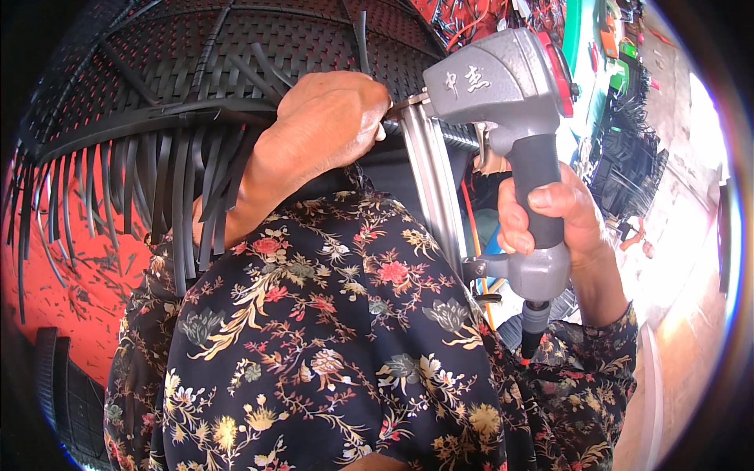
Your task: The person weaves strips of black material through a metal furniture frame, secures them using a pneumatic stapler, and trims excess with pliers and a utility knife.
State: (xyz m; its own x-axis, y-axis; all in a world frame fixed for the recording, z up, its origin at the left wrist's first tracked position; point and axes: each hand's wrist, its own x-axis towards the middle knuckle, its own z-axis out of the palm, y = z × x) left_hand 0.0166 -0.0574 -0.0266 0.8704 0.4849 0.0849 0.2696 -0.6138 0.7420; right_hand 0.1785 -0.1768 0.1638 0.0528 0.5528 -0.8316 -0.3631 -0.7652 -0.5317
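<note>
My right hand [569, 208] is wrapped around the dark grip of a grey pneumatic staple gun [495, 78]. The gun's nose points left, reaching the edge of a black woven plastic rattan panel [173, 59] beside my left hand [330, 118]. That hand is closed at the panel's edge, its fingertips mostly hidden, so what it pinches cannot be made out. Loose black plastic strips [181, 196] hang from the panel's near edge, left of my left wrist. The gun's silver staple magazine [432, 180] slants down toward me, and an air hose fitting [534, 318] sits below its grip.
A red surface [98, 314] at the left is strewn with black strip scraps. Dark ribbed pieces [628, 169] lie in a pile at the right, near a green curved edge [580, 39]. Cluttered small items [471, 20] are at the top.
</note>
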